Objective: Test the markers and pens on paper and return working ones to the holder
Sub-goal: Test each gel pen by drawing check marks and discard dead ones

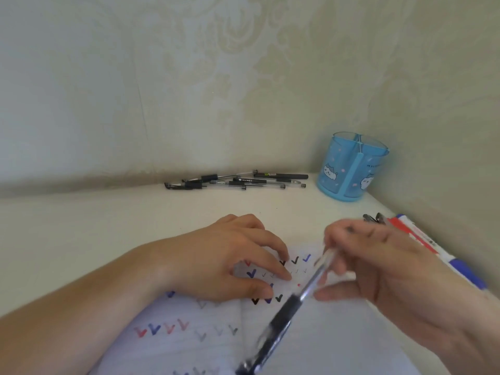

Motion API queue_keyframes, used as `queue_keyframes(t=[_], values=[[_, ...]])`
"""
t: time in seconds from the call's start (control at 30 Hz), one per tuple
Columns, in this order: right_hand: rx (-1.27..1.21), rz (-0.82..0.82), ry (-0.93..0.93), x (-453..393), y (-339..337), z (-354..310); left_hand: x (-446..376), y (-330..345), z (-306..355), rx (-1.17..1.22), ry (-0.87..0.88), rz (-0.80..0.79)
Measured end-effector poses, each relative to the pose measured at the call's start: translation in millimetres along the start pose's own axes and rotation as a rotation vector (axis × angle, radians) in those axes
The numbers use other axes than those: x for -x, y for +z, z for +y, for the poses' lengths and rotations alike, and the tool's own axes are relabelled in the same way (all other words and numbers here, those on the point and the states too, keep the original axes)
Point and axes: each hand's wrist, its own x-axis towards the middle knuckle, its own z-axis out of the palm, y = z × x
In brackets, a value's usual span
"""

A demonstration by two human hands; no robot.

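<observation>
Pen, light, stiff and smooth, hangs blurred over the paper, pinched by the right hand at its clear barrel; its dark rubber sleeve looks grippier. Left hand presses the paper, fingers spread.

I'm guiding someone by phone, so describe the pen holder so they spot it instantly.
Look to the far right corner of the white table, against the wall. The holder is a round, see-through blue cup with inner dividers and cartoon cats, standing upright right of the heap of black pens.
</observation>
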Motion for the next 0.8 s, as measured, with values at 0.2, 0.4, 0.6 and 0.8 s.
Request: queue_keyframes(t=[0.2,0.4,0.6,0.8], values=[[0.159,0.266,0.076,2,4,-1,1,-3,7,0.261,-0.026,0.211],[0.072,0.373,-0.260,-3,9,10,1,-3,14,0.274,-0.079,0.241],[0.315,0.039,-0.316,-3,21,31,3,-3,20,0.254,-0.005,0.206],[0.273,-0.107,-0.334,-3,14,38,6,-7,23,0.375,0.062,0.145]])
